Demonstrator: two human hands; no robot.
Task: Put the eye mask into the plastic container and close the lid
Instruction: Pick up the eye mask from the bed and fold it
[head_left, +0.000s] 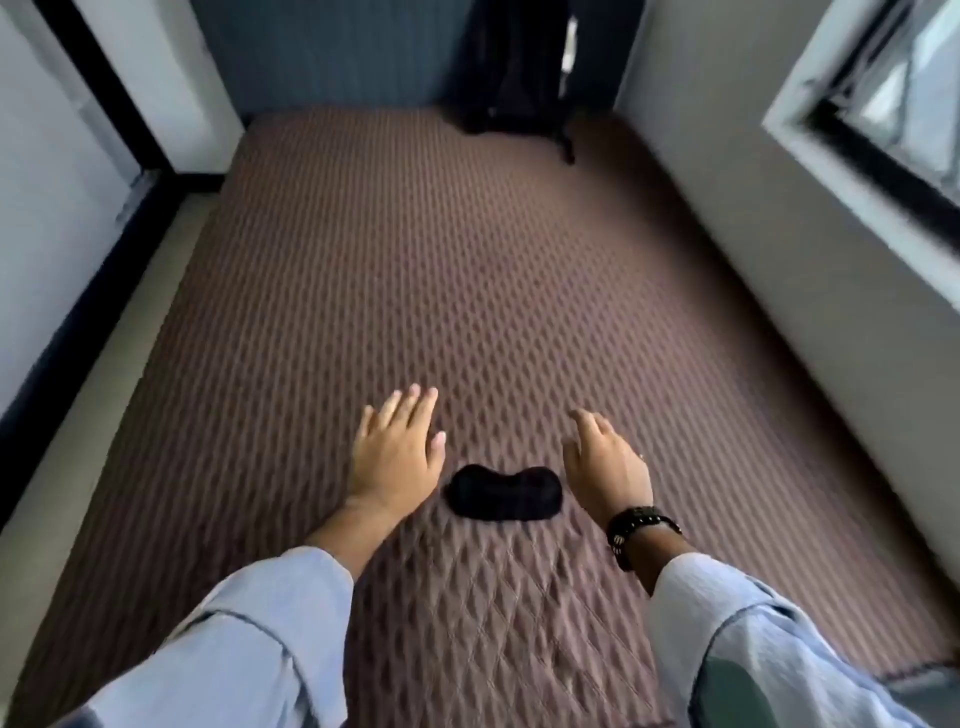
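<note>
The black eye mask (505, 492) lies flat on the brown quilted mattress (467, 286), near me. My left hand (393, 453) is just left of it, fingers spread, holding nothing. My right hand (605, 462) is just right of it, loose and empty too. A black bag (511, 67) sits far off.

Quilted mattress (467, 260); eye mask (505, 492); backpack (511, 67)
</note>
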